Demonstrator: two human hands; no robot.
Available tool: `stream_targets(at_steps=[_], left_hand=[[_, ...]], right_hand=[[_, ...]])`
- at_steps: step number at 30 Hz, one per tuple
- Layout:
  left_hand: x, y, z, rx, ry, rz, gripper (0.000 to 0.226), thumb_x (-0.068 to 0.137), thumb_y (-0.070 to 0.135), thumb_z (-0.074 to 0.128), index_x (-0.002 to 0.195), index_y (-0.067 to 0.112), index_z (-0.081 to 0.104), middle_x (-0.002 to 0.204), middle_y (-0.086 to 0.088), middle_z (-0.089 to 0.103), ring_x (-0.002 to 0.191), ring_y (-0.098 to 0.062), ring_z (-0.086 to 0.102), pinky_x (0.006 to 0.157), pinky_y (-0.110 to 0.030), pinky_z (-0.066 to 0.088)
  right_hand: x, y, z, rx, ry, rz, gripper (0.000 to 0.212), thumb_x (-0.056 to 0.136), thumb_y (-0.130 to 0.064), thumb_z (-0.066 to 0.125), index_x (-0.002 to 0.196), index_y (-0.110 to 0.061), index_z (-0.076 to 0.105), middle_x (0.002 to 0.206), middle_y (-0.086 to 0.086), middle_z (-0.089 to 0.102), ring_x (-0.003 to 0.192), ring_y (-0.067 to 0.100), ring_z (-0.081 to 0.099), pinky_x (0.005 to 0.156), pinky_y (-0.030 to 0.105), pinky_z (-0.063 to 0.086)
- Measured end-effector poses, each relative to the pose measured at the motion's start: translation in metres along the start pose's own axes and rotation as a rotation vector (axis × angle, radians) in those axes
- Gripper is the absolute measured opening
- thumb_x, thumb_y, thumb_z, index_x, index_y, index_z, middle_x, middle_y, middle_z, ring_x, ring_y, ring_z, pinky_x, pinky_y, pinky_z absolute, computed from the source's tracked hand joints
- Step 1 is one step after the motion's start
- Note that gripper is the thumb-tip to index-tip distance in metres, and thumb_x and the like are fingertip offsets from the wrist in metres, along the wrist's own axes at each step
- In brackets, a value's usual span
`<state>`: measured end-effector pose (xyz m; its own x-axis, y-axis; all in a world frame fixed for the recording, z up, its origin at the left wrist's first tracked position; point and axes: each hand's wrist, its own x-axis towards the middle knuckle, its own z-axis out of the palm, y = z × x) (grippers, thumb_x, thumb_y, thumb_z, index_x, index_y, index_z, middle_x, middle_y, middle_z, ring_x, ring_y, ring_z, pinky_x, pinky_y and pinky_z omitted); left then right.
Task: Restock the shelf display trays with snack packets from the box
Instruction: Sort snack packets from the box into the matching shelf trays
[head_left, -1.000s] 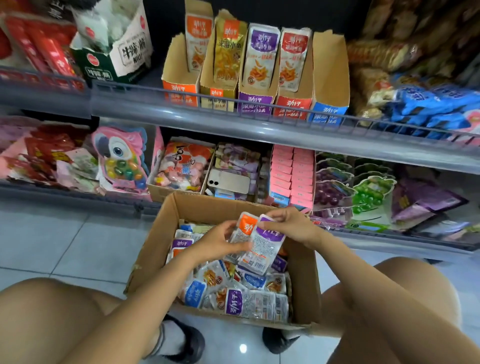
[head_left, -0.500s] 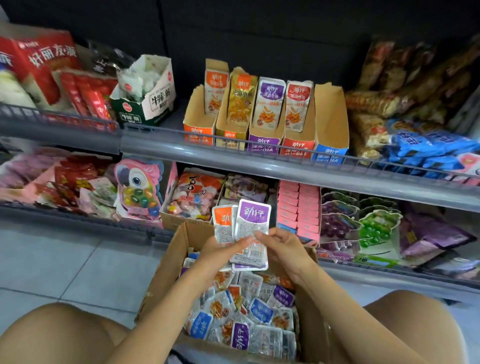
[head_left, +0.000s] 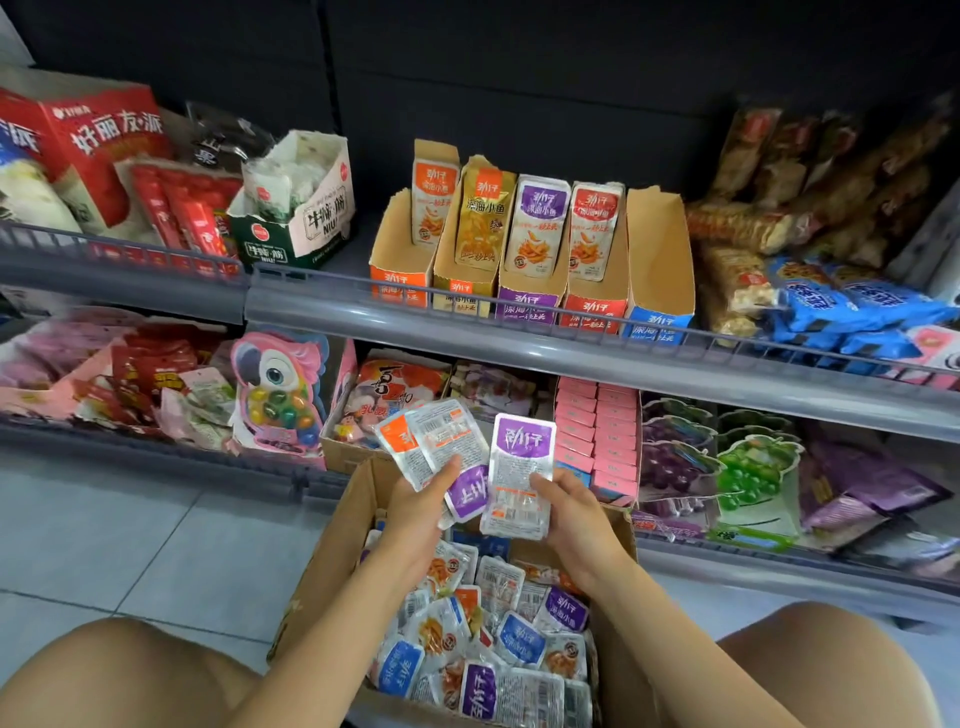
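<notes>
The purple packet (head_left: 521, 467) probably belongs in the purple tray (head_left: 524, 305) on the upper shelf (head_left: 727, 382). It should go in upright, label to the front, behind those already standing. The right hand (head_left: 576, 514) pinches it above the box (head_left: 332, 540). The left hand (head_left: 421, 506) grips a fan of packets (head_left: 441, 436), perhaps three.

hands (head_left: 422, 512) bare | forearms (head_left: 332, 623) bare | knees (head_left: 119, 670) bare | clothing unclear
</notes>
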<state>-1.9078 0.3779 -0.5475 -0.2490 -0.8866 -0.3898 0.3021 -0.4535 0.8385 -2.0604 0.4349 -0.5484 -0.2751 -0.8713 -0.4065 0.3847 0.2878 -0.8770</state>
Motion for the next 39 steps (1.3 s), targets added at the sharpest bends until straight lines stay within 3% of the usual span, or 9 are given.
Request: stream_targets(at_steps=[5, 9, 13, 14, 18, 22, 26, 31, 39], left_hand=[[-0.007, 0.0, 0.007, 0.04, -0.127, -0.025, 0.036, 0.09, 0.018, 0.06, 0.126, 0.016, 0.055, 0.117, -0.007, 0.068, 0.108, -0.026, 0.064, 0.1, -0.049, 0.045], [-0.007, 0.02, -0.006, 0.141, -0.181, -0.127, 0.039, 0.089, 0.042, 0.057, 0.117, 0.016, 0.061, 0.11, -0.012, 0.069, 0.106, -0.028, 0.064, 0.098, -0.046, 0.046], [0.002, 0.03, -0.032, 0.386, -0.283, -0.286, 0.096, 0.05, 0.061, 0.084, 0.131, 0.023, 0.05, 0.12, -0.006, 0.066, 0.115, -0.025, 0.059, 0.109, -0.052, 0.035], [0.003, 0.031, -0.033, 0.407, -0.285, -0.285, 0.095, 0.05, 0.056, 0.087, 0.131, 0.022, 0.049, 0.121, -0.005, 0.066, 0.114, -0.024, 0.06, 0.107, -0.051, 0.037], [-0.003, 0.03, -0.02, 0.172, -0.208, -0.159, 0.028, 0.084, 0.013, 0.066, 0.111, 0.016, 0.06, 0.1, -0.005, 0.073, 0.097, -0.021, 0.068, 0.089, -0.039, 0.052], [-0.008, 0.014, -0.007, 0.12, -0.19, -0.087, 0.029, 0.086, 0.001, 0.061, 0.111, 0.016, 0.06, 0.104, -0.003, 0.072, 0.091, -0.016, 0.069, 0.074, -0.028, 0.056], [-0.013, 0.005, -0.001, 0.159, -0.27, -0.154, 0.033, 0.087, -0.008, 0.054, 0.113, 0.011, 0.057, 0.105, -0.006, 0.07, 0.095, -0.02, 0.067, 0.081, -0.032, 0.053], [-0.013, 0.006, 0.001, -0.003, -0.268, -0.251, 0.019, 0.095, 0.015, 0.048, 0.107, 0.008, 0.061, 0.101, -0.012, 0.071, 0.096, -0.025, 0.065, 0.084, -0.039, 0.05], [-0.007, 0.007, 0.007, 0.159, -0.243, -0.221, 0.039, 0.099, 0.036, 0.036, 0.124, 0.014, 0.056, 0.113, -0.007, 0.067, 0.104, -0.021, 0.063, 0.084, -0.035, 0.05]], right_hand=[[-0.002, 0.008, 0.007, -0.016, 0.0, 0.03, 0.007, 0.093, -0.014, 0.057, 0.089, -0.012, 0.051, 0.095, 0.013, 0.068, 0.083, 0.027, 0.064, 0.078, 0.042, 0.051], [0.002, -0.012, -0.007, -0.215, 0.015, -0.041, 0.006, 0.088, -0.016, 0.063, 0.088, -0.014, 0.058, 0.096, 0.012, 0.072, 0.08, 0.024, 0.069, 0.074, 0.035, 0.056], [0.003, -0.039, -0.021, -0.359, -0.08, -0.087, 0.008, 0.086, -0.014, 0.066, 0.09, -0.013, 0.06, 0.082, 0.006, 0.074, 0.068, 0.016, 0.07, 0.058, 0.024, 0.055], [0.003, -0.041, -0.022, -0.352, -0.077, -0.091, 0.007, 0.086, -0.012, 0.065, 0.09, -0.013, 0.059, 0.08, 0.006, 0.074, 0.065, 0.016, 0.07, 0.057, 0.024, 0.055], [0.005, -0.03, -0.021, -0.092, 0.061, -0.067, 0.01, 0.091, -0.01, 0.058, 0.087, -0.011, 0.05, 0.083, 0.008, 0.072, 0.067, 0.018, 0.069, 0.058, 0.027, 0.056], [0.006, -0.01, -0.014, 0.224, 0.019, 0.121, 0.004, 0.092, -0.012, 0.055, 0.09, -0.008, 0.053, 0.099, 0.016, 0.069, 0.085, 0.026, 0.068, 0.072, 0.035, 0.058], [0.006, -0.002, -0.006, 0.363, -0.061, 0.206, 0.024, 0.094, -0.013, 0.051, 0.116, -0.002, 0.054, 0.108, 0.016, 0.068, 0.091, 0.025, 0.067, 0.07, 0.036, 0.058], [0.003, -0.008, -0.005, 0.159, 0.071, 0.064, 0.01, 0.091, -0.012, 0.057, 0.085, -0.005, 0.053, 0.088, 0.011, 0.067, 0.075, 0.023, 0.064, 0.072, 0.036, 0.051], [0.001, -0.015, 0.0, -0.463, 0.14, -0.291, 0.013, 0.093, -0.014, 0.057, 0.105, -0.014, 0.06, 0.081, -0.004, 0.07, 0.064, 0.003, 0.068, 0.054, 0.017, 0.053]])
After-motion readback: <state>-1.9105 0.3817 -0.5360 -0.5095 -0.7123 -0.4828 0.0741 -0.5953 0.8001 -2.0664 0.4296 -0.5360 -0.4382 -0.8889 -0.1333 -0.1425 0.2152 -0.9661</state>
